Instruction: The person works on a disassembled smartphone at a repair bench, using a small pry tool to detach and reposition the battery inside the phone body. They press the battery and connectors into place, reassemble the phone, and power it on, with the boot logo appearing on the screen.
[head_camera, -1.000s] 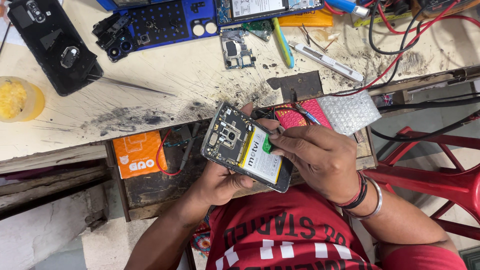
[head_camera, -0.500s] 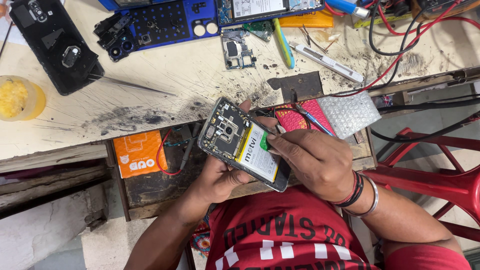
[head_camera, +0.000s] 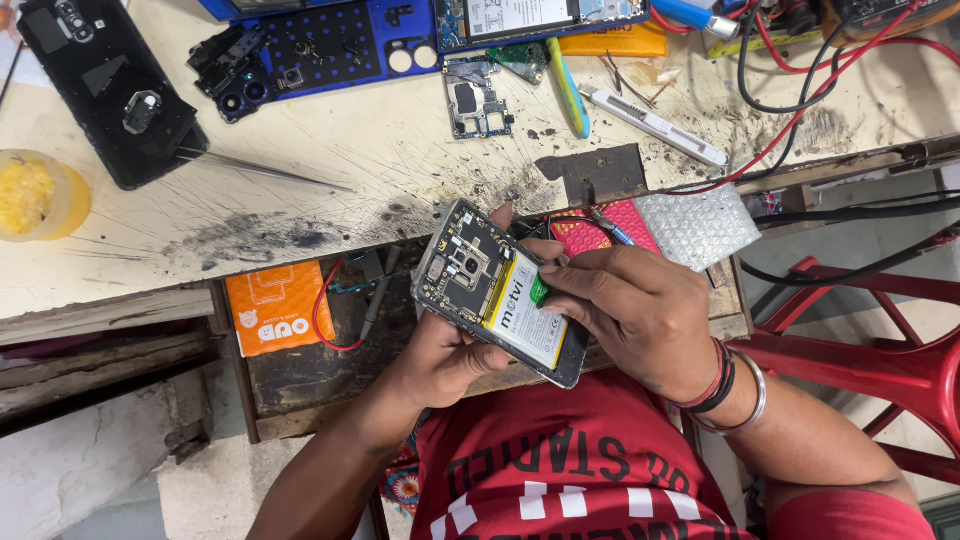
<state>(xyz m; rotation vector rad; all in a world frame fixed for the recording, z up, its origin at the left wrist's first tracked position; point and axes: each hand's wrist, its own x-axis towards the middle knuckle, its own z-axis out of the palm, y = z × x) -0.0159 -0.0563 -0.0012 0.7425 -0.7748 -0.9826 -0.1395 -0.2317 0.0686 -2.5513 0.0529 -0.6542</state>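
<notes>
My left hand (head_camera: 440, 360) cradles an opened phone (head_camera: 470, 270) from below, over an open drawer. The phone's back is off, showing its circuit board and a white battery (head_camera: 525, 320) with a green tab (head_camera: 539, 291). My right hand (head_camera: 640, 315) is closed in a pen grip on a thin tool (head_camera: 612, 229), with its fingertips at the green tab. The tool's tip is hidden by the fingers.
The scratched workbench (head_camera: 330, 150) holds a black phone back (head_camera: 110, 90), a blue phone frame (head_camera: 320, 50), a loose circuit board (head_camera: 475, 95), tweezers (head_camera: 260, 170), a yellow pot (head_camera: 35, 195) and red cables (head_camera: 800, 110). The drawer (head_camera: 300, 370) holds an orange box (head_camera: 278, 305), a pink case (head_camera: 625, 220) and bubble wrap (head_camera: 700, 225). A red chair (head_camera: 880, 350) is at right.
Both hands and the phone shifted only slightly. The grips look the same.
</notes>
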